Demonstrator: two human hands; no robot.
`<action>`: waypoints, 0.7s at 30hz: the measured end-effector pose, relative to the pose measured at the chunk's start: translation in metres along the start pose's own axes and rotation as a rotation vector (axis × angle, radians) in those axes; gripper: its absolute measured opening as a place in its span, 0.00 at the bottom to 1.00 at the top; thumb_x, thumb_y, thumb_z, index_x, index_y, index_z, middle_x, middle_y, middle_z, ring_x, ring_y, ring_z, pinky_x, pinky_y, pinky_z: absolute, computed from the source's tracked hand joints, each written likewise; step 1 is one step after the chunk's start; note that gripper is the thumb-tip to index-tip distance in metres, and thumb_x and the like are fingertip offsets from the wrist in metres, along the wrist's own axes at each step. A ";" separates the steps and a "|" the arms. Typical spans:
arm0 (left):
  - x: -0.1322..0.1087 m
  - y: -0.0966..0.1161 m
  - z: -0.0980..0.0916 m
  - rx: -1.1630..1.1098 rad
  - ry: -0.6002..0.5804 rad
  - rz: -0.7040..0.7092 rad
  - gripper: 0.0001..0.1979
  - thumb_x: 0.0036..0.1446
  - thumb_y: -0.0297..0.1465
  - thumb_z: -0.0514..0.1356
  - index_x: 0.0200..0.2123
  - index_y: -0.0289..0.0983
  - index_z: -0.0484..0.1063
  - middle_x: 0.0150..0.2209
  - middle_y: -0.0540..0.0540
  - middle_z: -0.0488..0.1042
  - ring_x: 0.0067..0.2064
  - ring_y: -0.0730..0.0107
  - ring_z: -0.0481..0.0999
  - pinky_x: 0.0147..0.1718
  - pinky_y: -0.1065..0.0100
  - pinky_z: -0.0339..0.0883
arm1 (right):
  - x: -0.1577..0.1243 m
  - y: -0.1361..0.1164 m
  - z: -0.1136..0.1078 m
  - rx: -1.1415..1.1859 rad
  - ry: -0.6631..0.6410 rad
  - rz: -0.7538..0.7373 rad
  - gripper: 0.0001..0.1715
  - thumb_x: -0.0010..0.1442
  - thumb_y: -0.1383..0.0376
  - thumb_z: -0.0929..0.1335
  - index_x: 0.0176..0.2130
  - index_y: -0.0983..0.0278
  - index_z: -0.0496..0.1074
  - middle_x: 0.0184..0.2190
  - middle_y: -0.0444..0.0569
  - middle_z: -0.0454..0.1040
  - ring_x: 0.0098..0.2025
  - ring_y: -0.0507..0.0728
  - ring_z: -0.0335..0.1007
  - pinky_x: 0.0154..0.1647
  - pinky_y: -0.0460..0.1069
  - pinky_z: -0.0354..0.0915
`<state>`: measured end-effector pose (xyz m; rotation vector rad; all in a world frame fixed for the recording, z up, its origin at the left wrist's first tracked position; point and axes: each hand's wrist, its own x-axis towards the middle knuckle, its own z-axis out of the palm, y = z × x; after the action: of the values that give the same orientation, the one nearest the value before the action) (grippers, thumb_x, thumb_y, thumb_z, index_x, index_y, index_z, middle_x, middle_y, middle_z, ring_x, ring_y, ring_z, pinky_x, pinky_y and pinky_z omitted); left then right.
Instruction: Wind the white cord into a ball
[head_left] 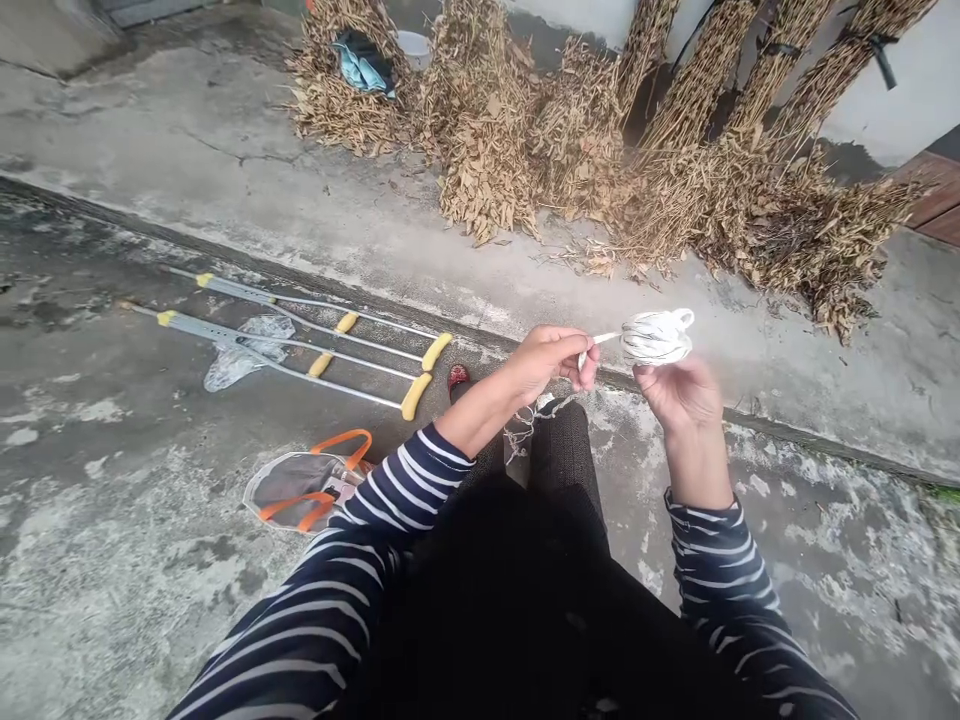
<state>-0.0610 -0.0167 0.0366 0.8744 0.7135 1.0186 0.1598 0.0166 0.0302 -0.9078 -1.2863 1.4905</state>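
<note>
My right hand [682,392] holds up a wound bundle of white cord [654,338], its fingers mostly hidden behind the bundle. A short stretch of the cord runs left from the bundle to my left hand [551,362], where thumb and fingers pinch it. Below the left hand, a thin loose strand [517,440] hangs in tangles over my dark trousers [564,450]. Both hands are in front of my body, a little apart.
Two metal crutches [337,345] with yellow pads lie on the concrete at left, over a clear plastic bag [247,355]. Nearer is a grey bag [289,485] with orange handles. Dried plant bundles [495,140] line the wall beyond a low concrete step [247,200].
</note>
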 end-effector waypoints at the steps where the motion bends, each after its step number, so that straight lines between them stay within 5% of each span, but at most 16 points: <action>1: 0.001 0.000 -0.001 0.022 -0.004 -0.008 0.12 0.63 0.32 0.62 0.28 0.32 0.73 0.20 0.48 0.74 0.23 0.73 0.75 0.24 0.73 0.65 | 0.000 0.000 0.001 -0.005 0.007 -0.008 0.27 0.48 0.57 0.73 0.49 0.57 0.73 0.47 0.52 0.79 0.41 0.60 0.76 0.30 0.54 0.78; 11: 0.021 -0.008 -0.015 0.291 0.114 -0.075 0.13 0.61 0.21 0.57 0.24 0.31 0.73 0.23 0.46 0.76 0.25 0.77 0.75 0.20 0.77 0.62 | 0.001 -0.021 0.022 -0.078 -0.001 -0.131 0.30 0.48 0.54 0.78 0.51 0.55 0.76 0.49 0.51 0.79 0.44 0.64 0.78 0.41 0.62 0.81; 21: 0.014 -0.020 -0.026 0.266 -0.043 -0.073 0.10 0.60 0.31 0.64 0.30 0.30 0.76 0.29 0.43 0.78 0.31 0.72 0.79 0.31 0.70 0.76 | 0.016 -0.023 0.011 -0.167 0.196 -0.245 0.28 0.48 0.59 0.77 0.50 0.56 0.77 0.46 0.49 0.80 0.42 0.61 0.78 0.39 0.60 0.80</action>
<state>-0.0691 -0.0020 0.0052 1.0886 0.8512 0.8491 0.1496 0.0291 0.0556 -0.9412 -1.3369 1.0906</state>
